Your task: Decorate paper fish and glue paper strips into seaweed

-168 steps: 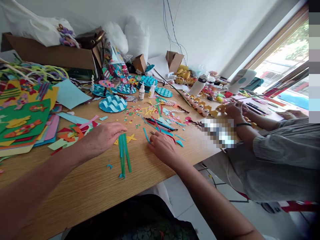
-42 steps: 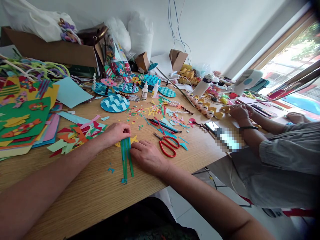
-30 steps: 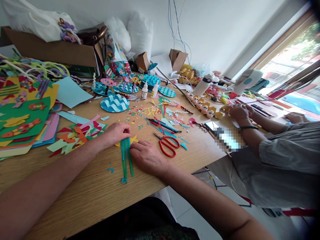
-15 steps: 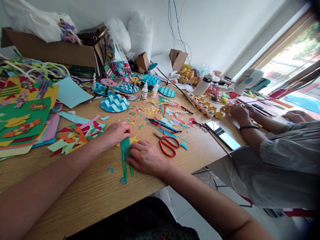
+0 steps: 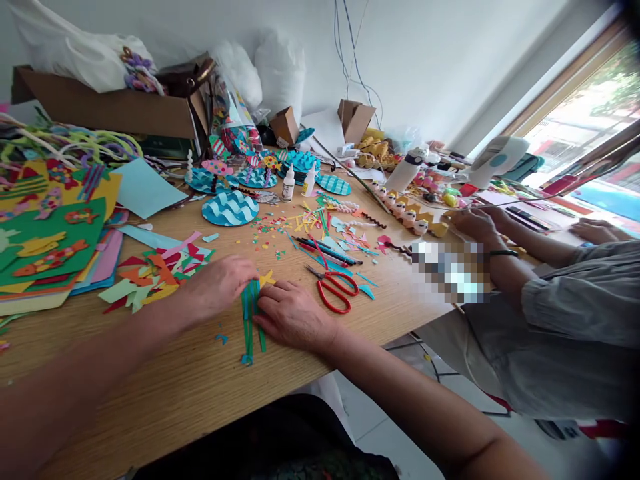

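Green and blue paper strips (image 5: 247, 313) lie on the wooden table (image 5: 200, 393) near its front edge, between my hands. My left hand (image 5: 225, 280) is at their top end with its fingers curled together; what they hold, if anything, is hidden. My right hand (image 5: 295, 313) rests flat at the right side of the strips, fingers over their edge. A yellow paper piece (image 5: 267, 278) shows between my hands. Red-handled scissors (image 5: 337, 290) lie just right of my right hand. Small blue scraps (image 5: 221, 339) lie to the left of the strips.
Coloured paper scraps (image 5: 150, 273) and stacked sheets (image 5: 95, 267) lie at the left. Pens (image 5: 327, 250), glue bottles (image 5: 289, 183) and a wavy blue disc (image 5: 231, 208) are further back. At the right, another person's hands (image 5: 473, 223) rest on the table beside a blurred patch.
My left hand has shifted slightly down and left at the top of the strips, and its forearm has lowered. My right hand stays in place. The phone area at the right is now pixelated.
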Demonstrator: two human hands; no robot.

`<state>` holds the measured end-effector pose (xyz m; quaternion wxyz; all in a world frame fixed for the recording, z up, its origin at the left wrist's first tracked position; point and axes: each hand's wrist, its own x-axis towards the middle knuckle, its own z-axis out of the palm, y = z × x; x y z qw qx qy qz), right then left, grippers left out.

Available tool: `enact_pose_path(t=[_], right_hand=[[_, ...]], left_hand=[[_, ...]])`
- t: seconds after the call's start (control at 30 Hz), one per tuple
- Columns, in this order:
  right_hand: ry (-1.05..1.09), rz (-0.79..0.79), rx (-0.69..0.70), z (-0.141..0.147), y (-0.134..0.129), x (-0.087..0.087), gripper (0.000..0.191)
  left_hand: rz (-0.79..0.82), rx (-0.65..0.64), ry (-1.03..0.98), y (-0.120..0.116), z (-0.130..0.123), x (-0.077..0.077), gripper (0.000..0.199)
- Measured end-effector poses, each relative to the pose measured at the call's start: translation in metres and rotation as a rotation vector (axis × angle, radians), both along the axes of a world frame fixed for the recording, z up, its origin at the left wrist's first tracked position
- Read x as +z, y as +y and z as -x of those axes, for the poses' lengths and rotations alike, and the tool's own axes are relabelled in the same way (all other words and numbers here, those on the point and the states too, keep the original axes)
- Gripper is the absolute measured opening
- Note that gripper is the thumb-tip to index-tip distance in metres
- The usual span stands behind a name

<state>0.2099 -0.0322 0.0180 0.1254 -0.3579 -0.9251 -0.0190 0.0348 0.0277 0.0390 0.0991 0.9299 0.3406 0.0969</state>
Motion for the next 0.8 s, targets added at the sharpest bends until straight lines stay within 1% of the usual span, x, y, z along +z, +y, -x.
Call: enact_pose_path(t=[0.07, 0.13, 0.23, 0.33, 0.4, 0.6, 0.73, 0.8], right_hand=[[0.004, -0.008, 0.002, 0.0, 0.0, -0.001, 0.027], [0.004, -0.02, 0.002, 0.0, -0.001, -0.001, 0.026], [-0.004, -0.025, -0.003, 0.0, -0.001, 0.0, 0.025], [-0.018, -0.013, -0.004, 0.0, -0.002, 0.002, 0.026], [-0.031, 0.002, -0.005, 0.0, -0.002, 0.003, 0.027], [-0.049, 0.027, -0.01, -0.001, -0.006, 0.005, 0.031], [-0.013, 0.066, 0.008, -0.008, -0.011, 0.017, 0.03], [0.064, 0.098, -0.048, -0.012, -0.009, 0.026, 0.026]], left_hand=[[-0.01, -0.045, -0.015, -0.014, 0.003, -0.007, 0.032], [-0.047, -0.045, -0.048, -0.024, 0.006, -0.015, 0.038], [-0.097, -0.018, -0.078, -0.031, 0.009, -0.025, 0.043], [-0.1, 0.019, -0.076, -0.033, 0.011, -0.03, 0.045], [-0.092, 0.027, -0.075, -0.034, 0.012, -0.031, 0.047], [-0.095, -0.015, -0.107, -0.039, 0.011, -0.029, 0.047], [-0.106, -0.03, -0.078, -0.042, 0.012, -0.026, 0.043], [-0.122, -0.044, -0.048, -0.042, 0.014, -0.026, 0.042]])
